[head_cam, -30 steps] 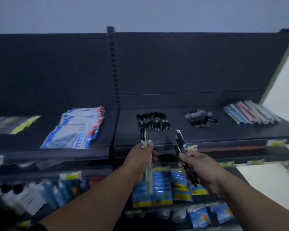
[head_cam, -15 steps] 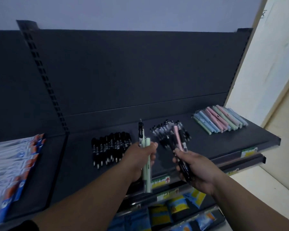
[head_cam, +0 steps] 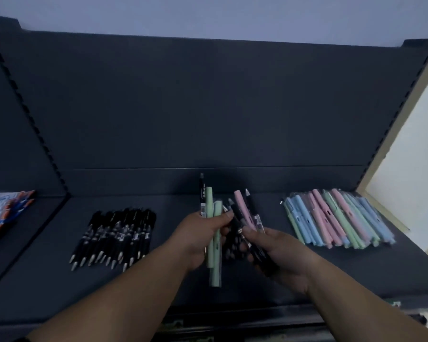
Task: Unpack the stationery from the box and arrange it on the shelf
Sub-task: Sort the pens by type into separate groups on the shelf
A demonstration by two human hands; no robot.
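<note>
My left hand [head_cam: 200, 236] grips a bunch of pens upright: two pale green wrapped pens [head_cam: 214, 243] and a black pen [head_cam: 202, 193] sticking up behind them. My right hand [head_cam: 279, 253] holds another bunch, a pink pen [head_cam: 242, 208] and several black pens [head_cam: 251, 206], tips pointing up and away. Both hands hover close together over the middle of the dark shelf [head_cam: 158, 280]. A pile of black pens that lies on the shelf under my hands is mostly hidden.
A row of black pens [head_cam: 116, 238] lies on the shelf to the left. Pastel blue, pink and green wrapped pens [head_cam: 336, 218] lie in a row at the right. Blue-and-orange packets [head_cam: 3, 213] sit on the neighbouring shelf at far left. A pale wall [head_cam: 410, 169] borders the right end.
The view has swung right and closer to the shelf. My hands have come nearer each other above the middle pile, both bunches still held.
</note>
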